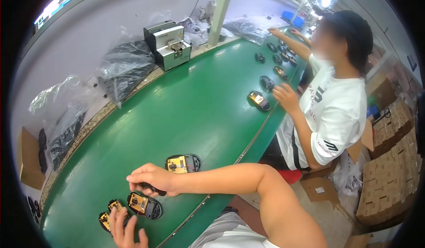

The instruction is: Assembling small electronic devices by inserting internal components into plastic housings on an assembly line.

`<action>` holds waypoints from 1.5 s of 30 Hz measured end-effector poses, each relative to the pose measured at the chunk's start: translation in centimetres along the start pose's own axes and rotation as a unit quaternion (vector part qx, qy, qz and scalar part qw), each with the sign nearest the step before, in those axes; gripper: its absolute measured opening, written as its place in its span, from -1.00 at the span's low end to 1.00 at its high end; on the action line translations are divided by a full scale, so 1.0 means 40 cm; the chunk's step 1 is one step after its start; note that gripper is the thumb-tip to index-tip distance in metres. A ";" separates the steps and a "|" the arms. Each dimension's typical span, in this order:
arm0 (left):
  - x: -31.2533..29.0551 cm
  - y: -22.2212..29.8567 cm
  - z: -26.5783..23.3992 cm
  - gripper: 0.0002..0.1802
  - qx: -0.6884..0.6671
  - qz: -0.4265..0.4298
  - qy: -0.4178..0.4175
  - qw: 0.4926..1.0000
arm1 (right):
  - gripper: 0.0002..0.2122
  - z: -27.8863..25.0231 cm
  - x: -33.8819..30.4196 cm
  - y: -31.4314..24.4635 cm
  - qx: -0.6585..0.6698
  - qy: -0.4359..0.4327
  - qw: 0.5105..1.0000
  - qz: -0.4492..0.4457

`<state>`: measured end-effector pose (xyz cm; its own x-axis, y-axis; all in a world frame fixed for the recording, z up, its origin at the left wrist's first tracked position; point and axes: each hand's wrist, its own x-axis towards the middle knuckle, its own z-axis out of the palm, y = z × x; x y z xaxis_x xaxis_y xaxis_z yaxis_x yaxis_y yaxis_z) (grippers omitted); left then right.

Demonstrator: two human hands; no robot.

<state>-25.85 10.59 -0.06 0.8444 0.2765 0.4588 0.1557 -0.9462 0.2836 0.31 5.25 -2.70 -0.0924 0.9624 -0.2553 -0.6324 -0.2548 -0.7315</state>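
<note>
1 open mouse shell (143, 204) between both bare hands (155, 179)

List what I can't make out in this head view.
Head view:
- Dark object in the right hand: mostly hidden by the grip; its kind is unclear.
- Two open mouse shells: partly hidden by the left hand.
- Left forearm: cut off by the lower edge.
- Far mouse parts: too small for detail.
</note>
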 end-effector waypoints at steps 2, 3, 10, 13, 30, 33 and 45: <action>-0.005 0.017 0.018 -0.62 -0.044 0.011 -0.012 0.999 | -0.74 -0.032 0.020 0.027 -0.110 -0.009 0.993 -0.031; -0.007 0.025 0.026 -0.62 -0.062 0.012 -0.017 0.998 | -0.76 -0.034 0.025 0.032 -0.322 0.007 0.918 -0.231; -0.006 0.076 0.090 -0.43 -0.045 0.046 -0.153 0.986 | -0.86 -0.076 0.030 0.035 -0.549 0.052 0.752 -0.360; -0.011 0.078 0.078 -0.46 -0.021 0.018 -0.139 0.990 | -0.90 -0.080 0.018 0.031 -0.585 0.038 0.719 -0.373; 0.018 0.086 0.130 -0.73 0.027 0.030 0.055 0.998 | -0.75 -0.045 -0.045 -0.100 -0.661 -0.022 0.700 -0.270; 0.021 0.059 0.127 -0.56 0.006 -0.009 0.072 0.997 | -0.75 -0.053 -0.053 -0.115 -0.681 -0.024 0.673 -0.289; 0.059 0.023 0.116 -0.47 0.027 -0.069 -0.006 0.997 | -0.76 -0.026 -0.058 -0.079 -0.726 0.049 0.631 -0.268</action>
<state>-21.36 9.60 -2.62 0.8194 0.4023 0.4084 0.2971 -0.9073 0.2977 3.32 3.73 -0.44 -0.0705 0.9544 0.2900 0.8259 0.2189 -0.5196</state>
